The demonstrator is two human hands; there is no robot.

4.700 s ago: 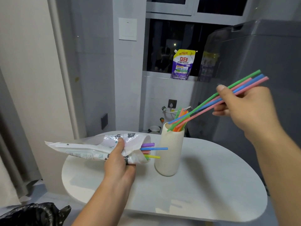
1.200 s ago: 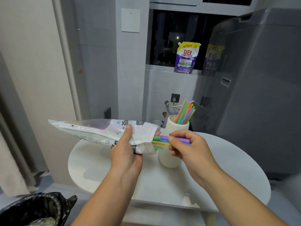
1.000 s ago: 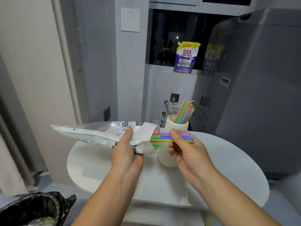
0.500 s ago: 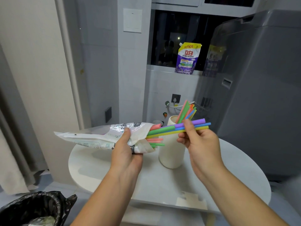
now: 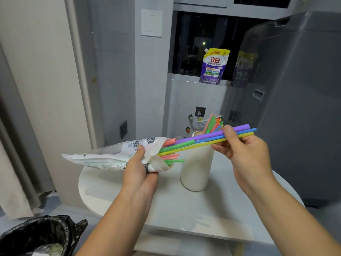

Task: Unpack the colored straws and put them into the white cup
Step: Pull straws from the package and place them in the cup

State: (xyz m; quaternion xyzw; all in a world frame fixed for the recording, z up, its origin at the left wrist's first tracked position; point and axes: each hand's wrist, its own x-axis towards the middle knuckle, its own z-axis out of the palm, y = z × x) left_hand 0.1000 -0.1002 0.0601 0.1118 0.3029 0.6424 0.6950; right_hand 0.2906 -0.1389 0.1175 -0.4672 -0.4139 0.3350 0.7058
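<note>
My left hand (image 5: 141, 168) grips a white printed straw bag (image 5: 110, 156) near its open end, holding it level above the table. My right hand (image 5: 241, 150) pinches a small bundle of straws (image 5: 204, 138), purple, blue, green and yellow, partly drawn out of the bag and pointing up to the right. Pink and green straw ends (image 5: 171, 158) still poke from the bag mouth. Behind the bundle stands the tall white cup (image 5: 196, 169) on the table, with several coloured straws (image 5: 212, 123) standing in it.
The round white table (image 5: 193, 209) carries the cup. A grey appliance (image 5: 299, 100) stands close on the right. A purple detergent pouch (image 5: 214, 66) sits on the window sill. A bin with a black liner (image 5: 36, 235) is at the bottom left on the floor.
My right hand has pulled the pinched straws farther out of the bag, up and to the right. My left hand keeps the bag in about the same place.
</note>
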